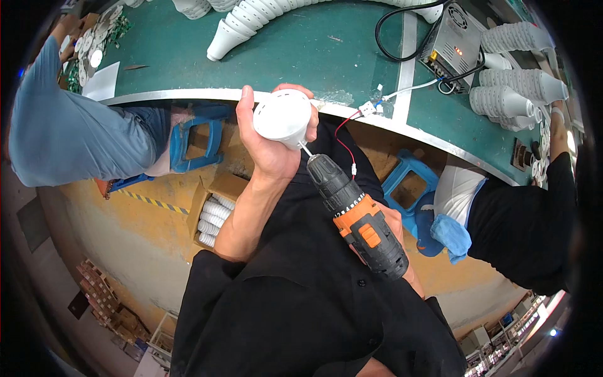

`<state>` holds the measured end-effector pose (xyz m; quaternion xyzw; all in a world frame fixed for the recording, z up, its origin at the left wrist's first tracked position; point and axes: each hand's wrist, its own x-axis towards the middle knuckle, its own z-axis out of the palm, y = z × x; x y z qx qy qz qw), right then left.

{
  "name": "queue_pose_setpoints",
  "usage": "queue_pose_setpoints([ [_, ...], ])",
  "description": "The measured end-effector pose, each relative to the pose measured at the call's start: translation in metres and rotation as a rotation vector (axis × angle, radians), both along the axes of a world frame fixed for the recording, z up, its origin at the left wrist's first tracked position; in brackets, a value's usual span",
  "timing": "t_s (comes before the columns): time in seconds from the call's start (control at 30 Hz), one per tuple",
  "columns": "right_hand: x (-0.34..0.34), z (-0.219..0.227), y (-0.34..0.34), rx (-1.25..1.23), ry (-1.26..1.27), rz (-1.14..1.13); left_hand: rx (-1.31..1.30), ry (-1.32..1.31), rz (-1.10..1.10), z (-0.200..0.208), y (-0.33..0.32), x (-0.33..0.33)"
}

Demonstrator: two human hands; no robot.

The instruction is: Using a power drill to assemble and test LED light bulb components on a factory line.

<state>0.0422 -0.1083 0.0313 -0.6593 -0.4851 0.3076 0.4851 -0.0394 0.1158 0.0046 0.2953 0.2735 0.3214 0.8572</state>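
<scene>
In my left hand [275,158] is a white cup-shaped plastic housing [282,118], gripped between thumb and fingers in front of the bench edge. Small slots show on its round face. My right hand [394,221] is wrapped round an orange and black cordless drill [359,217], whose body hides most of the fingers. The drill points up and to the left. Its thin bit [305,149] reaches the lower side of the housing; I cannot tell whether the tip has gone into it.
Across the green workbench [314,63] curves a row of nested white housings [245,22]. A metal power supply [453,41] with cables stands at the right, near stacked housings [512,85]. Co-workers sit on either side. A carton [213,210] of white parts is at lower left.
</scene>
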Motion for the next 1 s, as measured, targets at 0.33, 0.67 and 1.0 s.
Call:
queue_pose_setpoints([
  [0.33,0.0,0.0,-0.001,-0.006,0.001,0.02,0.022,0.027,0.016,0.006,-0.001,0.0],
  [0.67,-0.001,-0.002,0.002,0.06,0.015,0.012,0.045,0.024,0.024,0.001,0.001,-0.007],
  [1.0,0.002,0.004,0.002,0.005,0.063,0.031,0.064,0.037,0.039,0.007,0.002,-0.007],
])
